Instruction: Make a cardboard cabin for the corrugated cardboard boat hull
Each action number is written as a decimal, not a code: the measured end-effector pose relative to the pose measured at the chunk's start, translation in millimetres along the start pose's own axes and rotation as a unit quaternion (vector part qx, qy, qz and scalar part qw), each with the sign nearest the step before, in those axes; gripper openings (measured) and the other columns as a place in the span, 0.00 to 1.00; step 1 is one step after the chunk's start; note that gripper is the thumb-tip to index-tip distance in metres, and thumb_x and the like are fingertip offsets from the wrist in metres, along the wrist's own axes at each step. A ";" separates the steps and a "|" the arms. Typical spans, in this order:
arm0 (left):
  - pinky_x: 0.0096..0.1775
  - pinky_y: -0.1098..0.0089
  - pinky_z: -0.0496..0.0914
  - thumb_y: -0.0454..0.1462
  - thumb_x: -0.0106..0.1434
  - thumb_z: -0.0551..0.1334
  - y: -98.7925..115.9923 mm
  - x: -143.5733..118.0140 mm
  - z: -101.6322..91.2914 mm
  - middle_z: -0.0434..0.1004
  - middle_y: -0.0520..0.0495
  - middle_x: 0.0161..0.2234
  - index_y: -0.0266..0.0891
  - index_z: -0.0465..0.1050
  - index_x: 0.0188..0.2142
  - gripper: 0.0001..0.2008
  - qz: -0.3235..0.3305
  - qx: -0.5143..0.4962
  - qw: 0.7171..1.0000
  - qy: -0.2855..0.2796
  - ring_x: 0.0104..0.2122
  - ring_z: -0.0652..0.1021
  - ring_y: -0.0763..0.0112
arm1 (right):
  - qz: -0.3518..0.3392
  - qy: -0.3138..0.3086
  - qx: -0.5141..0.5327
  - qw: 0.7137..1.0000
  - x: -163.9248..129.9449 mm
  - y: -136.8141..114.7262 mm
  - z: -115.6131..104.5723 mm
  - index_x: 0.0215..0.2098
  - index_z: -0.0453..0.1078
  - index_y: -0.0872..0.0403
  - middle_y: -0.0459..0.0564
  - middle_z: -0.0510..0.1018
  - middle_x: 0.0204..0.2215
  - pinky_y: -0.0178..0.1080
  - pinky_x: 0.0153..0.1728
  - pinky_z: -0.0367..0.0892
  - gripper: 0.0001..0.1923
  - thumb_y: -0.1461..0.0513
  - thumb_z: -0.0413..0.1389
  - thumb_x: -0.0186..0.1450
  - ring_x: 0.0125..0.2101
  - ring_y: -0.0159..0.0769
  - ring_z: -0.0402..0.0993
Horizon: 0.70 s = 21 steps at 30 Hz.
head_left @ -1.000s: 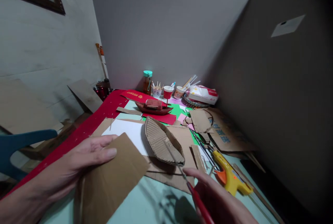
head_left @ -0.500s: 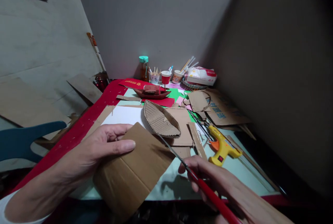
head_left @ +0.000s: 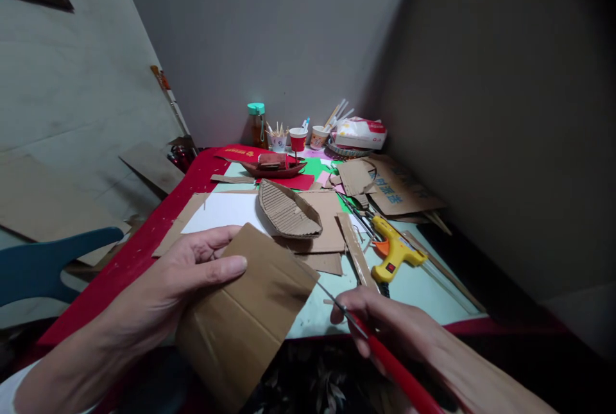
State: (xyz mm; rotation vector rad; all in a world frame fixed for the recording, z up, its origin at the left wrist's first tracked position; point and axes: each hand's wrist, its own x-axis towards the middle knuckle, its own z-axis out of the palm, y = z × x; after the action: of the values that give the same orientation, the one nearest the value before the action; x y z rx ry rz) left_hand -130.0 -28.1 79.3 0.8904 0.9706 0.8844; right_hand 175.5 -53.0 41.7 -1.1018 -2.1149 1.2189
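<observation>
My left hand (head_left: 202, 266) is closed on a bent piece of brown cardboard (head_left: 255, 292), thumb on its upper face and fingers behind. My right hand (head_left: 385, 321) grips red-handled scissors (head_left: 389, 362), seen nearly edge-on. Their thin blade (head_left: 330, 292) meets the right corner of the cardboard, and part of it is hidden behind the edge. Just beyond the held piece, a small corrugated cardboard boat hull (head_left: 289, 210) lies on the table. Farther back stands a dark red model boat (head_left: 274, 165) with a little cabin.
A yellow glue gun (head_left: 397, 250) lies right of the hull near a cardboard strip (head_left: 355, 250) and some tools. Cardboard sheets (head_left: 402, 189) are at the right rear. Paper cups (head_left: 298, 139), a bottle (head_left: 258, 128) and a tissue pack (head_left: 359, 133) stand along the wall.
The scissors' blade, earlier stretching along the cardboard's upper right edge to near the hull, now shows only a short length at the corner. The view has shifted slightly.
</observation>
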 end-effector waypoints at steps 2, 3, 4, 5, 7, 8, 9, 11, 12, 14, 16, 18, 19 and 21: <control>0.42 0.69 0.78 0.35 0.64 0.67 -3.0 -1.4 4.2 0.83 0.47 0.52 0.45 0.77 0.55 0.19 -0.014 -0.014 1.000 -0.005 0.44 0.84 0.56 | -0.008 0.006 -0.005 1.000 4.5 -7.5 2.2 0.59 0.71 0.42 0.52 0.79 0.55 0.45 0.50 0.76 0.30 0.50 0.65 0.59 0.52 0.52 0.78; 0.43 0.68 0.78 0.34 0.64 0.67 -4.3 -2.1 6.2 0.83 0.47 0.52 0.44 0.77 0.55 0.20 -0.019 -0.019 1.000 -0.008 0.44 0.84 0.56 | -0.004 0.009 -0.009 1.000 6.8 -11.5 3.1 0.57 0.73 0.44 0.53 0.81 0.53 0.44 0.46 0.77 0.29 0.51 0.66 0.58 0.48 0.52 0.80; 0.43 0.66 0.78 0.34 0.65 0.66 -5.4 -2.9 7.8 0.83 0.46 0.52 0.44 0.76 0.56 0.20 -0.022 -0.020 1.000 -0.010 0.44 0.84 0.55 | 0.006 0.012 -0.013 1.000 8.5 -15.3 3.6 0.56 0.73 0.45 0.53 0.82 0.51 0.43 0.43 0.79 0.28 0.52 0.66 0.58 0.45 0.50 0.82; 0.44 0.65 0.78 0.34 0.65 0.65 -6.3 -3.8 8.8 0.83 0.46 0.52 0.44 0.76 0.56 0.19 -0.024 -0.016 1.000 -0.010 0.44 0.84 0.54 | 0.018 0.012 -0.017 1.000 9.5 -18.4 3.8 0.54 0.74 0.45 0.53 0.83 0.49 0.43 0.41 0.79 0.26 0.53 0.65 0.58 0.42 0.48 0.82; 0.45 0.64 0.77 0.35 0.65 0.66 -8.0 -5.7 8.9 0.84 0.45 0.50 0.43 0.76 0.56 0.20 -0.019 -0.004 1.000 -0.015 0.45 0.84 0.52 | 0.030 0.014 -0.024 0.999 9.2 -22.6 3.2 0.51 0.75 0.44 0.51 0.83 0.46 0.41 0.38 0.80 0.23 0.51 0.64 0.58 0.39 0.46 0.83; 0.45 0.65 0.77 0.35 0.64 0.66 -8.9 -6.6 8.1 0.84 0.45 0.50 0.43 0.76 0.57 0.20 -0.015 0.002 1.000 -0.017 0.46 0.83 0.52 | 0.032 0.013 -0.030 0.999 8.3 -23.7 2.7 0.50 0.75 0.43 0.50 0.83 0.46 0.40 0.37 0.80 0.21 0.50 0.64 0.59 0.39 0.45 0.82; 0.46 0.65 0.76 0.35 0.64 0.66 -9.8 -7.4 7.0 0.84 0.45 0.50 0.44 0.76 0.57 0.21 -0.014 0.008 1.000 -0.020 0.47 0.83 0.52 | 0.033 0.014 -0.035 0.999 7.3 -24.4 2.4 0.49 0.76 0.42 0.49 0.83 0.46 0.40 0.37 0.80 0.21 0.48 0.63 0.60 0.39 0.45 0.82; 0.49 0.64 0.75 0.36 0.64 0.67 -12.1 -8.4 4.5 0.84 0.45 0.51 0.45 0.75 0.57 0.21 -0.014 0.014 1.000 -0.021 0.50 0.81 0.51 | 0.044 0.019 -0.045 0.998 5.5 -25.0 2.2 0.48 0.76 0.41 0.48 0.83 0.46 0.38 0.36 0.79 0.22 0.43 0.62 0.59 0.40 0.45 0.82; 0.50 0.64 0.74 0.36 0.63 0.67 -13.2 -8.5 3.6 0.83 0.44 0.51 0.45 0.75 0.57 0.22 -0.014 0.017 1.000 -0.020 0.51 0.81 0.51 | 0.052 0.023 -0.047 0.997 5.1 -24.9 2.5 0.48 0.76 0.40 0.47 0.83 0.45 0.38 0.35 0.79 0.23 0.41 0.61 0.59 0.39 0.45 0.82; 0.49 0.62 0.74 0.37 0.63 0.67 -15.4 -8.2 2.6 0.83 0.42 0.52 0.44 0.76 0.57 0.22 -0.020 0.022 0.999 -0.016 0.51 0.81 0.49 | 0.059 0.036 -0.050 0.996 4.6 -23.3 4.4 0.47 0.77 0.40 0.47 0.84 0.42 0.37 0.33 0.79 0.24 0.39 0.61 0.58 0.37 0.44 0.82; 0.48 0.62 0.75 0.38 0.62 0.68 -16.7 -7.5 3.3 0.83 0.40 0.52 0.43 0.76 0.57 0.22 -0.026 0.018 0.999 -0.014 0.49 0.82 0.48 | 0.047 0.058 -0.060 0.995 3.6 -19.2 8.0 0.46 0.78 0.40 0.47 0.84 0.40 0.36 0.31 0.79 0.23 0.40 0.60 0.60 0.37 0.44 0.82; 0.47 0.61 0.76 0.37 0.63 0.67 -17.1 -7.2 5.1 0.84 0.39 0.50 0.42 0.77 0.56 0.21 -0.034 0.010 0.999 -0.014 0.48 0.83 0.49 | 0.025 0.085 -0.070 0.994 0.9 -12.6 13.2 0.45 0.78 0.40 0.47 0.84 0.39 0.35 0.29 0.78 0.22 0.40 0.60 0.60 0.38 0.44 0.82; 0.47 0.62 0.76 0.37 0.63 0.67 -17.1 -7.3 6.2 0.85 0.39 0.48 0.42 0.78 0.55 0.20 -0.034 0.004 0.999 -0.013 0.47 0.83 0.50 | 0.019 0.105 -0.072 0.992 -1.2 -8.8 16.3 0.45 0.78 0.40 0.47 0.84 0.39 0.35 0.30 0.78 0.21 0.40 0.60 0.61 0.38 0.44 0.82; 0.46 0.61 0.77 0.35 0.63 0.66 -17.0 -7.7 8.3 0.86 0.41 0.45 0.42 0.79 0.54 0.18 -0.038 -0.010 0.999 -0.010 0.44 0.84 0.52 | 0.011 0.147 -0.068 0.987 -6.6 -1.3 22.2 0.46 0.78 0.41 0.47 0.83 0.38 0.36 0.35 0.79 0.21 0.41 0.61 0.61 0.39 0.43 0.82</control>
State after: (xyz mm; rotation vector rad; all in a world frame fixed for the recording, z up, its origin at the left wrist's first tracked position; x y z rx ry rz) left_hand -121.1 -43.1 68.6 0.8380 0.9700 0.8173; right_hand 163.1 -69.8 31.8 -1.2812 -1.9834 0.8690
